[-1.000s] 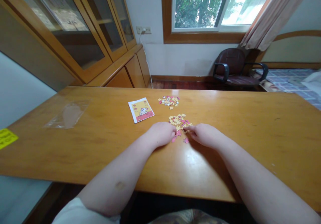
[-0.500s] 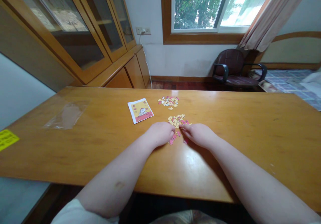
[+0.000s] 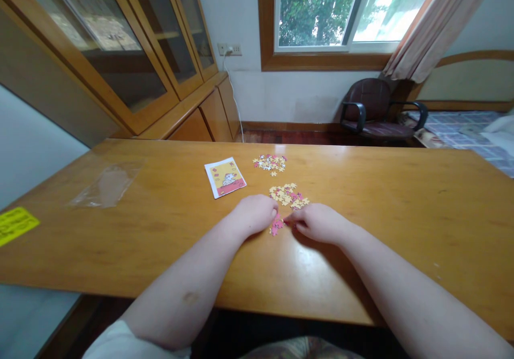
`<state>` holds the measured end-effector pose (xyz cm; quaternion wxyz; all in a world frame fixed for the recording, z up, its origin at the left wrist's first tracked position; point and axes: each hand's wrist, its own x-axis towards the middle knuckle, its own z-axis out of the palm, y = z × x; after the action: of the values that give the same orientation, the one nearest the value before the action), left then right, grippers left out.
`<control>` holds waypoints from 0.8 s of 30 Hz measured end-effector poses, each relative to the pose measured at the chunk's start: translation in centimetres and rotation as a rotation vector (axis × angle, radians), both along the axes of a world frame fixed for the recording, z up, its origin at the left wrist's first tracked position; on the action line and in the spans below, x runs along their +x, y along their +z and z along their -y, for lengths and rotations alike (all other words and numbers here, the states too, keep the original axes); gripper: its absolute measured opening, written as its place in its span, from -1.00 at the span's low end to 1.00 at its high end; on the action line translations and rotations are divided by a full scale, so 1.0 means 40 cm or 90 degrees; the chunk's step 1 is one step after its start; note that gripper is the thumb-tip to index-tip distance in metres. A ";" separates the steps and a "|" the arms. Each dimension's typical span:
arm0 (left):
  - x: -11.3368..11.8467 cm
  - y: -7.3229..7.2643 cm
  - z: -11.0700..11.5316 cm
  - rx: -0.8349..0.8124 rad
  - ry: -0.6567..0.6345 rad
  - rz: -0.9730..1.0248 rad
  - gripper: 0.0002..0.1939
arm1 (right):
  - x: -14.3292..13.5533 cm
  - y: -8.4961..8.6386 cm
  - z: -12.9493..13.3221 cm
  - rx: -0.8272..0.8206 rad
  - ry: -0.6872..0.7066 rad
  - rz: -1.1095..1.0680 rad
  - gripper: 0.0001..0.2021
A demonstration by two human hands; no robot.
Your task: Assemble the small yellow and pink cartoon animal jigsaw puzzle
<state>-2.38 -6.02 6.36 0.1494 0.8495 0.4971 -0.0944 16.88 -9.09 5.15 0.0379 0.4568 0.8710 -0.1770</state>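
Note:
Pink puzzle pieces point(image 3: 276, 225) lie on the table between my two hands. My left hand point(image 3: 259, 213) rests at their left side with its fingers curled together; whatever the fingers hold, if anything, is hidden. From the right, my right hand point(image 3: 315, 221) touches the edge of the pink pieces with an outstretched index finger. Just beyond the hands is a pile of yellow and pink pieces point(image 3: 284, 194). Farther back sits another pile of mixed pieces point(image 3: 271, 163). A picture card point(image 3: 225, 178) with a white cartoon animal lies left of the piles.
The wooden table point(image 3: 168, 230) carries a clear plastic bag point(image 3: 107, 186) at the left and a yellow label point(image 3: 18, 225) at its left edge. Behind the table are a glass-door cabinet point(image 3: 193, 128) and a dark armchair point(image 3: 369, 107).
My right hand has moved slightly nearer to me, its index finger now by the pink pieces. More yellow pieces show at the right of the near pile.

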 end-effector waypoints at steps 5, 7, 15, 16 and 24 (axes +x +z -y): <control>0.004 -0.002 -0.001 0.030 -0.004 0.019 -0.59 | 0.019 -0.005 -0.023 0.068 -0.201 0.062 -0.59; 0.007 -0.006 0.000 0.030 -0.016 0.023 -0.54 | 0.029 -0.014 -0.035 0.080 -0.229 0.054 -0.58; 0.016 -0.017 0.001 0.011 -0.015 0.013 -0.49 | 0.056 -0.025 -0.060 0.053 -0.260 0.085 -0.57; 0.016 -0.016 0.001 0.011 -0.016 0.014 -0.49 | 0.060 -0.022 -0.061 0.051 -0.278 0.094 -0.57; 0.009 -0.025 -0.003 0.026 -0.019 0.021 -0.48 | 0.093 -0.020 -0.071 0.040 -0.316 0.111 -0.56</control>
<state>-2.01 -5.91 5.35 0.1389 0.8610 0.4838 -0.0725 20.60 -6.26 4.34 0.0539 0.6708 0.7308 -0.1141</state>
